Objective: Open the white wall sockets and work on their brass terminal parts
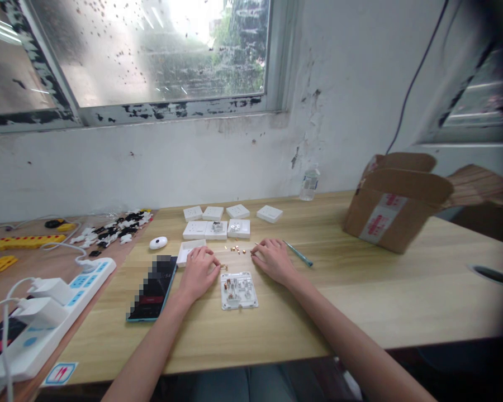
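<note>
My left hand (pixel 199 272) rests low over the table with its fingers bent together. A small brass piece (pixel 223 267) shows at its thumb and index fingertips. My right hand (pixel 274 259) is curled, fingertips down near a few loose brass parts (pixel 235 249); whatever is pinched there is too small to make out. Between my forearms lies a white socket panel (pixel 239 291), its back up, with brass and clear fittings inside. A white open housing (pixel 186 252) sits partly behind my left hand. A teal screwdriver (pixel 298 254) lies right of my right hand.
Several white socket panels (pixel 269 213) stand in rows at the back. Left are a phone (pixel 153 290), a white oval case (pixel 158 243), a power strip (pixel 67 312) and black and white parts (pixel 116 230). A bottle (pixel 309 184) and a cardboard box (pixel 396 204) stand right.
</note>
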Demonstrator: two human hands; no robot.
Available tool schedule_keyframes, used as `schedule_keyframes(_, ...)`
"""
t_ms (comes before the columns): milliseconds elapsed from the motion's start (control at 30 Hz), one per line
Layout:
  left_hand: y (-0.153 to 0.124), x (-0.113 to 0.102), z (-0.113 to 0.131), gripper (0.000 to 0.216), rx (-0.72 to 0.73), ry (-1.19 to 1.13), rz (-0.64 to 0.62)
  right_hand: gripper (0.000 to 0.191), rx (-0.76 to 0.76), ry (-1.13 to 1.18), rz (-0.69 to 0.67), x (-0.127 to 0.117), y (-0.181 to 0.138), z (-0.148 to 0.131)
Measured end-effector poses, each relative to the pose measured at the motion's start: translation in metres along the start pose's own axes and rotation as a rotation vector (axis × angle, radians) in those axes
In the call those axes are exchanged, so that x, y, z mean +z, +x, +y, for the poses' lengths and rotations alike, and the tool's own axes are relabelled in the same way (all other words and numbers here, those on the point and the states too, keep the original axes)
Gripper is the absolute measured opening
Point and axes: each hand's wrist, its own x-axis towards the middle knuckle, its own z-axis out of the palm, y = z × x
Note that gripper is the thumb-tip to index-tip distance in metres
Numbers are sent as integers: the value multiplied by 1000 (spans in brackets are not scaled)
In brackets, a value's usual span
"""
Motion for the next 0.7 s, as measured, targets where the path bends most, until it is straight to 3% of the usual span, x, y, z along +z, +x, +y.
schedule_keyframes(700, 1, -1, 2, 9, 11, -6, 8, 18, 7, 30, 14, -5, 10, -2)
